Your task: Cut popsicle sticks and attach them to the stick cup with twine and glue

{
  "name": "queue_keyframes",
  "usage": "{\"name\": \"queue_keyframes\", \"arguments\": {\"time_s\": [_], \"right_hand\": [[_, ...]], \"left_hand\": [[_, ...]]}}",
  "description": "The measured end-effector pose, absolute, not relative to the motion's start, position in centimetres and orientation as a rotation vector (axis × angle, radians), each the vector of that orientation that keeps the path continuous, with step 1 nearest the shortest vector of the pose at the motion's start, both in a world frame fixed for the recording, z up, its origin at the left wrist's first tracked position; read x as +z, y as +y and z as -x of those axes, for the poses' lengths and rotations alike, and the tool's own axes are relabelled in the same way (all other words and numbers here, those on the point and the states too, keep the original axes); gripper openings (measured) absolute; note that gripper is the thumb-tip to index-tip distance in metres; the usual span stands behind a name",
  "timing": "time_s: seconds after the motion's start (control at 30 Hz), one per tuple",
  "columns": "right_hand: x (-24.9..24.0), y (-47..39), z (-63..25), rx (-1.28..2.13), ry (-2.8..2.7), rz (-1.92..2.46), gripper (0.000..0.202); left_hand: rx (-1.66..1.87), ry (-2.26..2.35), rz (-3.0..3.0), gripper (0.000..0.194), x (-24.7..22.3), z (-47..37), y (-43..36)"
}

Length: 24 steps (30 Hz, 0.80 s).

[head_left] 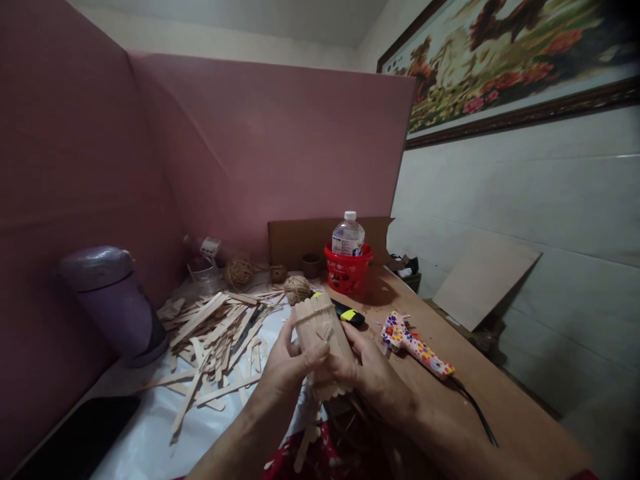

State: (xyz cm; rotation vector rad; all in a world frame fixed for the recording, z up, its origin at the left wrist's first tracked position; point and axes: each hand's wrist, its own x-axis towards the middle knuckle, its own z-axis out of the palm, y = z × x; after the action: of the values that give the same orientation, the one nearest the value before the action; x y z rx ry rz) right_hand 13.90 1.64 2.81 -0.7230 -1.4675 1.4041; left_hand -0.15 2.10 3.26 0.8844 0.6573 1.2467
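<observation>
A small panel of popsicle sticks (323, 320) laid side by side is held up in front of me, with a strip of twine across its upper part. My left hand (295, 357) grips its left edge, thumb on the front face. On the other side my right hand (367, 370) closes round the right edge, its thumb also on the face. Both sets of fingers are partly hidden behind the panel. Just behind it lie a ball of twine (297, 289) and a black-and-yellow tool (353, 315), partly covered, perhaps a utility knife.
Loose popsicle sticks (220, 333) lie heaped on the left. A floral glue gun (415, 343) with a black cord rests at right. Behind stand a red bucket (347, 277) holding a plastic bottle (349, 237), and a purple tumbler (117, 307) at far left.
</observation>
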Motion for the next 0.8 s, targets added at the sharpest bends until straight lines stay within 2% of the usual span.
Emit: {"name": "queue_keyframes", "arguments": {"time_s": [0.1,0.2,0.27,0.33,0.47,0.7,0.8], "right_hand": [[3.0,1.5,-14.2,1.279,-1.623,0.702,0.048],[2.8,1.8,-15.1,0.93,-1.812,0.857,0.034],[2.6,2.2,-15.6,0.702,-1.86,1.022,0.036],[2.4,2.5,-15.9,0.63,-1.803,1.055,0.042],[3.0,2.3,-15.7,0.789,-1.611,0.754,0.041],[4.0,1.5,-15.3,1.425,-1.271,0.358,0.045],[4.0,2.0,-16.3,1.235,-1.144,0.495,0.046]], "left_hand": [[1.284,0.644,-0.924,0.073,3.8,0.2,1.8],[1.357,0.699,-0.942,0.063,4.3,0.9,1.9],[1.388,0.75,-0.952,0.059,4.4,1.3,2.0],[1.39,0.775,-0.966,0.057,4.3,1.6,2.2],[1.375,0.791,-1.025,0.053,3.6,1.5,2.7],[1.404,0.803,-1.073,0.054,2.4,1.5,3.5],[1.401,0.822,-1.017,0.058,2.8,1.7,3.6]]}}
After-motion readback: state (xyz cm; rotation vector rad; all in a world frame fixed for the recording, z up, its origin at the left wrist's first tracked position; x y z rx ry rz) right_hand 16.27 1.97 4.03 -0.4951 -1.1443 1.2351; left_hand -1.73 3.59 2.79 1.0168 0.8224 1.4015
